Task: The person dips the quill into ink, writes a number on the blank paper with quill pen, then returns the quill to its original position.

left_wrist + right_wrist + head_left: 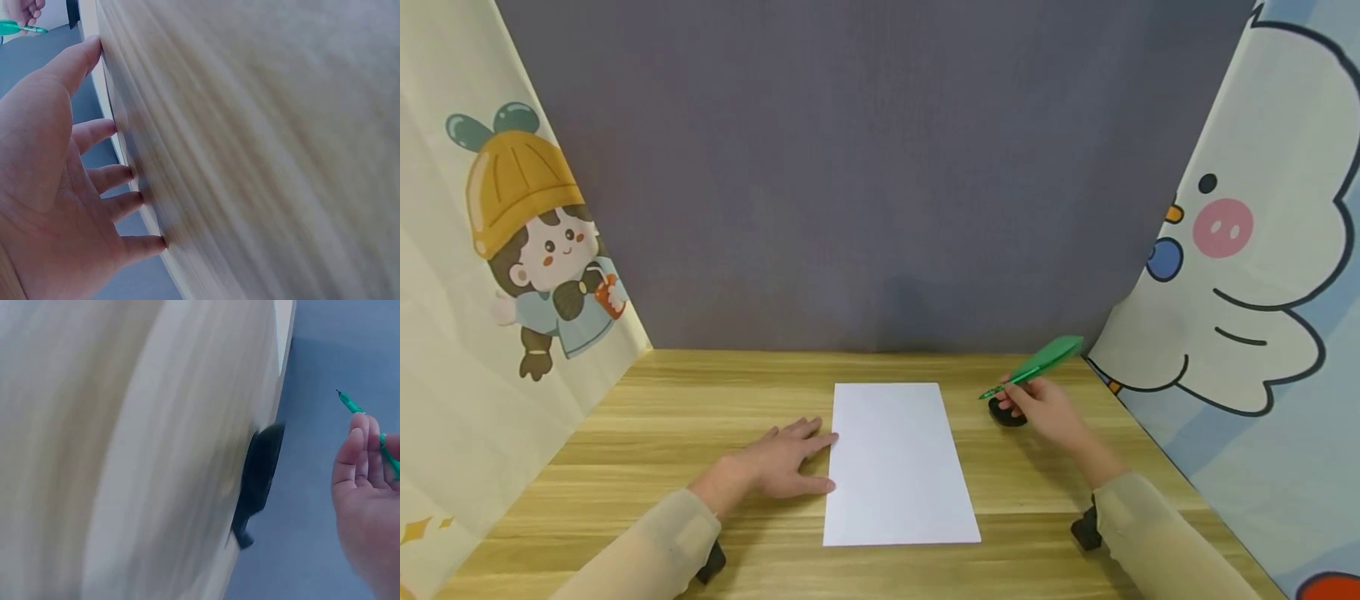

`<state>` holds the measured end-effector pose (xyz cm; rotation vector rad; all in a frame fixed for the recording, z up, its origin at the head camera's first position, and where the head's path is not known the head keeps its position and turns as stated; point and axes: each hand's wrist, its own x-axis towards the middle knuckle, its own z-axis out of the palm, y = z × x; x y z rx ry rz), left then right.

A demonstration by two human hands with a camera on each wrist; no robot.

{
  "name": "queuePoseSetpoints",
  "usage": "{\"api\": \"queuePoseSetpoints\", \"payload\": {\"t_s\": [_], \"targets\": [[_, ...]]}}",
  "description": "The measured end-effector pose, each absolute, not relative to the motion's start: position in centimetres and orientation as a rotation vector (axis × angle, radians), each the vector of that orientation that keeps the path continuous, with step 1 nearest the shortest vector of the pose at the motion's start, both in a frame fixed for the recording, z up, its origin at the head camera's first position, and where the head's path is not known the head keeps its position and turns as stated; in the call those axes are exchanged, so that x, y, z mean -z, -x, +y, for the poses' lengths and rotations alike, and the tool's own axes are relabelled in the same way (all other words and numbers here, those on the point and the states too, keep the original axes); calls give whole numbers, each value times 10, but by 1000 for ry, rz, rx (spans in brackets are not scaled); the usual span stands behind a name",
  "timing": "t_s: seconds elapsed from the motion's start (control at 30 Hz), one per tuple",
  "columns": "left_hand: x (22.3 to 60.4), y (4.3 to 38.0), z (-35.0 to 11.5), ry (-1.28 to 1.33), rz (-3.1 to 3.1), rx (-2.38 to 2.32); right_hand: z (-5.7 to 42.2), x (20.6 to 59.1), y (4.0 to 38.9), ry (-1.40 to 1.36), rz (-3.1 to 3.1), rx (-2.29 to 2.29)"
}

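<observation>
The fingers of the right hand [1051,415] pinch a green feather pen [1047,360] near its lower end, its writing tip angled down toward the left and its plume rising to the right. In the right wrist view the pen is clear of a black holder [1009,417], which sits on the bench [722,385] just beneath that hand. The left hand [782,462] grasps nothing: its fingers are spread and extended, palm down, with the tips of thumb and index finger touching the left edge of a white sheet of paper [897,467]. The sheet lies flat between the two hands, one short edge toward the person. Behind each hand comes a pale sleeve [651,542], with a small black device [1087,530] at the right wrist. Beyond the bench stands a dark grey backdrop [880,175], flanked by a left curtain [445,333] and a right curtain [1285,125] bearing cartoon figures.
</observation>
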<state>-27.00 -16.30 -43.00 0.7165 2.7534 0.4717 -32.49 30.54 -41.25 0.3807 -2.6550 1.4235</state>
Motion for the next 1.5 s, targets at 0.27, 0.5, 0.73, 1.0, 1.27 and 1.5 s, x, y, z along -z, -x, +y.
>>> {"api": "queuePoseSetpoints", "payload": {"t_s": [0.27, 0.5, 0.73, 1.0, 1.27, 1.5], "targets": [[434, 270, -165, -719, 2754, -476, 273, 411, 333, -442, -2603, -1497], [434, 270, -166, -721, 2750, -483, 248, 417, 346, -442, -2584, -1582], [432, 269, -166, -725, 2746, -485, 223, 422, 360, -447, -2585, -1643], [432, 269, -165, -725, 2747, -480, 203, 427, 368, -449, -2611, -1653], [432, 270, -165, -727, 2761, -461, 194, 429, 373, -474, -2648, -1600], [431, 270, -167, -722, 2765, -458, 188, 429, 377, -468, -2659, -1594]]}}
